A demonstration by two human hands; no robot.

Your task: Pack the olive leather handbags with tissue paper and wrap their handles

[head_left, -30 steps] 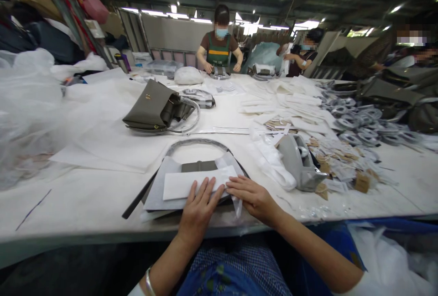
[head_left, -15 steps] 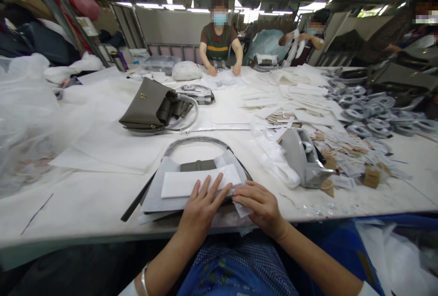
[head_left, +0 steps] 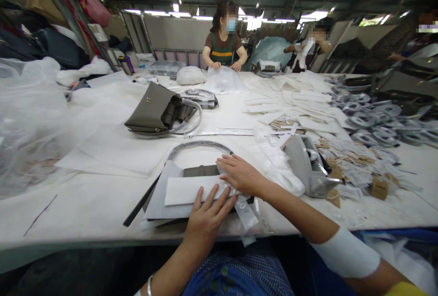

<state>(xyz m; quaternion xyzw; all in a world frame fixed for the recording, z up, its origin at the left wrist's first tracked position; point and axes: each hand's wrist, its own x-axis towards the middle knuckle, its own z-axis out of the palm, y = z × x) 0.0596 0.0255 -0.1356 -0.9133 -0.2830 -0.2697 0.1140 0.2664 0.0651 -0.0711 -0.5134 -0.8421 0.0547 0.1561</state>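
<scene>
Before me lies a flat handbag (head_left: 201, 171), olive-grey, with its wrapped handle (head_left: 196, 144) arching away from me. A pale sheet (head_left: 158, 205) and a folded white padding strip (head_left: 186, 191) lie over it. My left hand (head_left: 208, 211) rests flat on the strip, fingers spread. On the right end of the bag, my right hand (head_left: 242, 175) lies with its fingers stretched out, touching the strip's end. Below it a clear plastic strip (head_left: 247, 214) hangs toward the table edge. A dark strap (head_left: 142, 201) sticks out at the left.
An upright olive handbag (head_left: 150, 109) stands behind, and a grey bag (head_left: 301, 163) to the right. Tags (head_left: 379, 187) and wrapped handles (head_left: 369, 113) are heaped farther right. Plastic bags (head_left: 30, 118) pile up at left. A co-worker (head_left: 224, 43) stands across the table.
My right hand has moved up and across from the bag's lower right corner onto its upper right end. The left hand stays on the padding strip. More of the plastic strip shows.
</scene>
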